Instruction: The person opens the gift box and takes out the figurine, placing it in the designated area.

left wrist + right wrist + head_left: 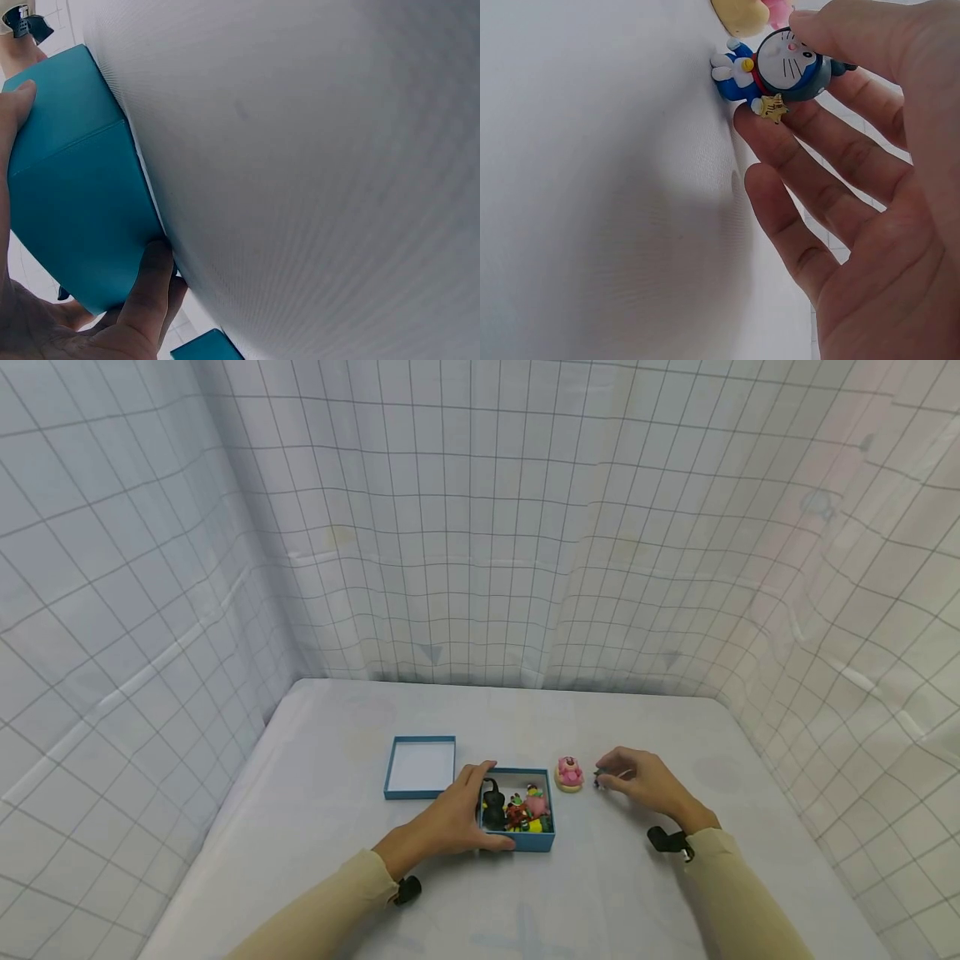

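My left hand (459, 814) holds the left side of a small blue box (534, 842), thumb along its front wall and fingers along the left and back. The left wrist view shows fingertips low on the teal wall (82, 217), near the tablecloth. Inside lie several small toy figures, among them a black one (492, 808) with a curled tail and a pink one (536, 806). To the right of the box, my right hand (648, 781) pinches a blue-and-white cat figurine (784, 66) by its head, low over the table. The figurine carries a yellow star.
Between the box and my right hand sits a pink toy figure (569, 771) on a yellowish round base. A shallow blue-rimmed lid (422, 766), white inside, lies behind and left of the box. Grid-patterned curtains (480, 527) enclose the white table (600, 893) at the back and sides.
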A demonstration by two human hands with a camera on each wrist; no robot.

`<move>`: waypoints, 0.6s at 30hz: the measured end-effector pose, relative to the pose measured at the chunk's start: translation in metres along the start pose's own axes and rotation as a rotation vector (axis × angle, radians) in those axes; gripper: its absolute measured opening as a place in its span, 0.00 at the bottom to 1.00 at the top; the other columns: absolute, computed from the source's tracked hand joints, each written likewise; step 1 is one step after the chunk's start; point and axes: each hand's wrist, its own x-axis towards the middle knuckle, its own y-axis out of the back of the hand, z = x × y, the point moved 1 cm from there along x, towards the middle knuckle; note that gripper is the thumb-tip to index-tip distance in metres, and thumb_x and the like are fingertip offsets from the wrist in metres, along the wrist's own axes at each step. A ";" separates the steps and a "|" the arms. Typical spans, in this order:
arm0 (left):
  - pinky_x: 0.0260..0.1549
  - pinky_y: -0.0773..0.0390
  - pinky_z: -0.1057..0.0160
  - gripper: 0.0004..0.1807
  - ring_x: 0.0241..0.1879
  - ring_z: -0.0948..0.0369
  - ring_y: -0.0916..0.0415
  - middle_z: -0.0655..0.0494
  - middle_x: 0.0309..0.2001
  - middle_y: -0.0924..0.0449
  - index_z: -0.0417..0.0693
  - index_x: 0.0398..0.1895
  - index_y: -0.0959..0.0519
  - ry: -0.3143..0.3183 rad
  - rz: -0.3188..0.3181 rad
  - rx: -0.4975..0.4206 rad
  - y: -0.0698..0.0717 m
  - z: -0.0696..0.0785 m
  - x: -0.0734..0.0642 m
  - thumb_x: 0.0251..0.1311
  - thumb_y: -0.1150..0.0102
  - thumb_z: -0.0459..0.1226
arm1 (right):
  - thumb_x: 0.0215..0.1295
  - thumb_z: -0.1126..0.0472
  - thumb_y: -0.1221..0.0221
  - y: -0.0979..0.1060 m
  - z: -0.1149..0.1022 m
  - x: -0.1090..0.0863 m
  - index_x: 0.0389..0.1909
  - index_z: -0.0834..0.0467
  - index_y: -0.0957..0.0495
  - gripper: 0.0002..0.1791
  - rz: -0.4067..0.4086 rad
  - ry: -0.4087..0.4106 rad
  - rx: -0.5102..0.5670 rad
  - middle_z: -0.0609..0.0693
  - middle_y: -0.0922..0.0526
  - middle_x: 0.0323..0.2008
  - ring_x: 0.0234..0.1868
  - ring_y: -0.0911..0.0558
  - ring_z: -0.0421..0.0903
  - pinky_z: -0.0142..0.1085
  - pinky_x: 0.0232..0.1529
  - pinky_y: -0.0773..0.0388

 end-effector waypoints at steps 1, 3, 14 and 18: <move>0.74 0.15 0.35 0.75 0.69 0.47 0.20 0.40 0.82 0.30 0.48 0.96 0.46 0.000 0.000 0.001 0.000 0.000 0.000 0.55 0.11 0.66 | 0.81 0.55 0.25 0.000 0.000 0.000 0.61 0.53 0.09 0.14 -0.001 0.001 -0.001 0.46 0.04 0.54 0.57 0.07 0.47 0.37 0.62 0.10; 0.74 0.15 0.35 0.75 0.69 0.47 0.20 0.40 0.82 0.30 0.48 0.96 0.46 0.002 0.001 0.002 0.000 -0.001 0.000 0.55 0.10 0.66 | 0.81 0.55 0.26 0.001 0.000 -0.001 0.61 0.53 0.09 0.14 -0.002 0.003 0.000 0.45 0.04 0.55 0.57 0.07 0.47 0.36 0.62 0.10; 0.75 0.16 0.35 0.75 0.70 0.47 0.20 0.40 0.82 0.30 0.48 0.96 0.46 0.006 0.000 0.005 0.001 0.000 -0.001 0.55 0.10 0.65 | 0.82 0.55 0.26 -0.001 0.000 -0.001 0.64 0.55 0.10 0.16 -0.002 0.015 0.019 0.47 0.04 0.55 0.56 0.07 0.46 0.44 0.63 0.07; 0.75 0.16 0.35 0.75 0.70 0.47 0.20 0.40 0.82 0.30 0.47 0.96 0.46 0.002 0.000 0.007 0.001 0.001 -0.001 0.56 0.10 0.65 | 0.81 0.55 0.26 -0.001 0.000 -0.001 0.65 0.54 0.10 0.17 -0.007 0.007 0.024 0.46 0.05 0.55 0.56 0.08 0.45 0.39 0.62 0.09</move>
